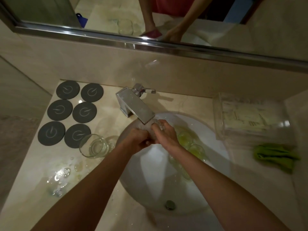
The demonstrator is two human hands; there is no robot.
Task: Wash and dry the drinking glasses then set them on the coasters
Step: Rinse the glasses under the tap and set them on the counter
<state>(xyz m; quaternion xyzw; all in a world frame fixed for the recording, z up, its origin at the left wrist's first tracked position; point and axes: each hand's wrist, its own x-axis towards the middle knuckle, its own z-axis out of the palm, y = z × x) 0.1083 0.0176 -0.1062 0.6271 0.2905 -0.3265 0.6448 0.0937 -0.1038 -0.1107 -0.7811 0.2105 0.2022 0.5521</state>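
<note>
Under the running chrome faucet [135, 106], my left hand [139, 140] and my right hand [166, 134] both grip one clear drinking glass [155, 129], mostly hidden by fingers and water. Several more glasses [191, 144] with a yellowish tint lie in the white sink [150, 177] to the right of my hands. One empty glass [94, 145] stands upright on the counter beside the sink, next to several dark round coasters [72, 113] laid out in two columns with nothing on them.
A green cloth [275, 156] lies on the counter at the right, below a clear plastic container [248, 116]. Puddles of water [60, 176] cover the counter at the left front. A mirror [150, 17] runs along the wall behind.
</note>
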